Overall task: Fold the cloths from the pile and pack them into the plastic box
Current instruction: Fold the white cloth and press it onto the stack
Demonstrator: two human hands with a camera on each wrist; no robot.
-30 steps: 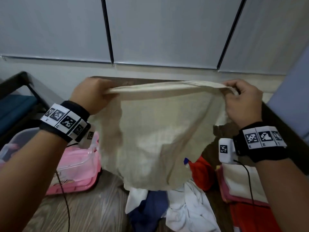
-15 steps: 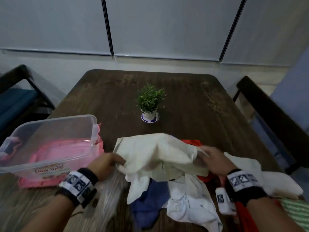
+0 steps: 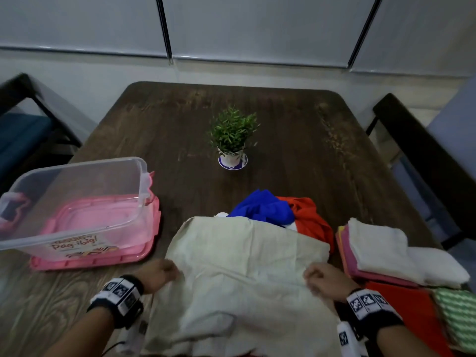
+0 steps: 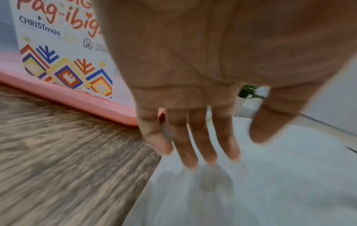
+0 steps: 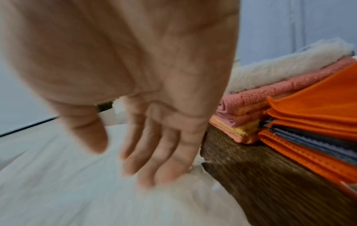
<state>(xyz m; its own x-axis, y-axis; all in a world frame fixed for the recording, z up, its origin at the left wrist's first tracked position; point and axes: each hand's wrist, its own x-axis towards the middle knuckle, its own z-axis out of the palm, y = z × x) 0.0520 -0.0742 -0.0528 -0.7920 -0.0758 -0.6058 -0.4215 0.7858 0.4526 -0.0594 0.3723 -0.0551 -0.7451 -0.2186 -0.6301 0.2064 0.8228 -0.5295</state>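
We find a large cream woven cotton cloth (image 3: 247,266) spread flat on the dark wooden surface (image 3: 257,119), directly right of the clear plastic box (image 3: 77,191), which stands open on its pink lid. The far edge of the cloth overlaps the loose pile of blue, red and white cloths (image 3: 280,212); further from the box, a stack of folded cloths (image 3: 381,253) lies apart from the cream cloth.

Grip state: the left hand (image 3: 157,275) rests at the cloth's edge nearest the box; the left wrist view shows its fingers (image 4: 193,142) straight and together, tips at the fabric, holding nothing. The right hand (image 3: 327,280) sits at the opposite edge; its fingers (image 5: 154,152) are slack and extended, tips pressing the fabric at the border. Neither hand pinches the cloth.

Handling, in our judgement: the cloth is light, thin and wholly limp. It will slide easily on the wood and will drag the pile beneath its far edge if pulled. It creases readily, as the wrinkles across its middle show.

We judge the best hold to be a pinch at the two near corners or along the side hems, both hands lifting evenly.
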